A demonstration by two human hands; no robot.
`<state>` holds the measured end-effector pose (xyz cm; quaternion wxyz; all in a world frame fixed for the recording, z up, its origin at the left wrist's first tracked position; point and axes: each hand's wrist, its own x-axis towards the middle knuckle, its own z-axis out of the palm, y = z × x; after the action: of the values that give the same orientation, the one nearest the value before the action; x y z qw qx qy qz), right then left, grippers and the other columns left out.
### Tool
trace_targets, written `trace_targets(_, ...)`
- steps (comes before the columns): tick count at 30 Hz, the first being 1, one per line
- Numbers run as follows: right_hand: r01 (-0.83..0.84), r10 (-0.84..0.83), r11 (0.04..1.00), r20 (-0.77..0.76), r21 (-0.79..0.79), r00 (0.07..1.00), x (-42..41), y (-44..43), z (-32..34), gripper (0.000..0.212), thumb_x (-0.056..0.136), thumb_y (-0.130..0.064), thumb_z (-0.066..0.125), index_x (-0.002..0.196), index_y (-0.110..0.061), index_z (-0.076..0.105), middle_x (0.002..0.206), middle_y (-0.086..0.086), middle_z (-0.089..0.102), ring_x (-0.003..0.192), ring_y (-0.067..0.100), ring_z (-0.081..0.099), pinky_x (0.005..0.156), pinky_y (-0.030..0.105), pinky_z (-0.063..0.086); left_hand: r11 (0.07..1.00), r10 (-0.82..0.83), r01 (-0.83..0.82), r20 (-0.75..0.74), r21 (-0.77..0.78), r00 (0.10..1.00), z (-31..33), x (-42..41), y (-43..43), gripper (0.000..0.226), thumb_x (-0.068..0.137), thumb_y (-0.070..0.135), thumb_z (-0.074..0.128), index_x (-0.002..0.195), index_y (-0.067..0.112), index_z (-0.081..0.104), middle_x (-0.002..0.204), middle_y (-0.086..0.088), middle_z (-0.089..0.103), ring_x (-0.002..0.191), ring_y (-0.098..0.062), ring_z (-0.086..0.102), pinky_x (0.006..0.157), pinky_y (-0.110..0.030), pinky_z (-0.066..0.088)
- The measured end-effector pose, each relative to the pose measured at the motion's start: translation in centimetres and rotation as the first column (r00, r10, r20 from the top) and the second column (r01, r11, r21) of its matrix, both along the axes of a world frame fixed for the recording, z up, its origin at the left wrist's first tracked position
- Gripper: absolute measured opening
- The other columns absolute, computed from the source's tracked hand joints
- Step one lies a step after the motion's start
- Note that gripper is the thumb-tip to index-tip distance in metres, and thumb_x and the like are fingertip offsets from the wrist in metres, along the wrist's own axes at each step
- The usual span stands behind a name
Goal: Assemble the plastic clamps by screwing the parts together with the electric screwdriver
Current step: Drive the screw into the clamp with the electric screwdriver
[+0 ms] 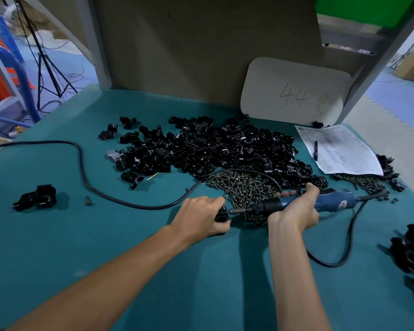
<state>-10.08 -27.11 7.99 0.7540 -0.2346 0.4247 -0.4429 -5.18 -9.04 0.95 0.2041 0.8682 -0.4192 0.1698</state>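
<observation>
Clamp is pinched in the left hand, low at the desk beside the screws; screwdriver is gripped in the right hand, bit at the clamp. Bit should be lined up straight and pressed gently, so nothing gets stripped.

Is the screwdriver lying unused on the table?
No, the right hand grips the electric screwdriver, bit against the clamp in the left hand.

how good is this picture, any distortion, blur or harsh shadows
Head view: wide-angle distortion bows the post and the table edge; the left hand, the right hand and the screwdriver look fairly sharp; print on the sheet is too blurred to read; soft shadows lie on the table beside the forearms; small glints on the clamp pile.
</observation>
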Motion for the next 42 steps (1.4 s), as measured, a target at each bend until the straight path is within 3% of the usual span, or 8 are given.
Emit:
trace_targets(7,0.042,-0.042,0.999,0.033,-0.020,0.999,0.59,-0.27,-0.29,0.035,0.083,-0.020,0.072,0.108,-0.006,0.053,0.063,0.004,0.056,0.046,0.019,0.054,0.052,0.033,0.052,1.000,0.006,-0.006,0.006,-0.007,1.000,0.18,-0.12,0.07,0.039,0.082,0.042,0.069,0.075,0.020,0.038,0.057,0.010,0.044,0.049,-0.014,0.039,0.045,-0.025,0.029)
trace_targets(16,0.024,-0.023,0.999,0.023,-0.022,0.999,0.65,-0.18,-0.49,0.025,0.085,-0.020,0.072,0.094,-0.011,0.051,0.065,0.005,0.056,0.044,0.016,0.053,0.052,0.032,0.052,1.000,0.006,-0.006,0.003,-0.002,1.000,0.06,-0.04,0.06,0.039,0.082,0.043,0.067,0.076,0.021,0.036,0.057,0.010,0.043,0.048,-0.013,0.037,0.046,-0.025,0.026)
trace_targets(42,0.008,-0.008,0.999,0.012,-0.045,1.000,0.86,0.24,-0.45,0.025,0.086,-0.022,0.072,0.098,-0.011,0.052,0.068,0.005,0.056,0.045,0.016,0.053,0.052,0.030,0.051,1.000,0.020,-0.020,0.004,0.006,1.000,0.33,-0.18,0.11,0.034,0.082,0.043,0.062,0.076,0.020,0.037,0.057,0.011,0.040,0.048,-0.014,0.036,0.046,-0.025,0.023)
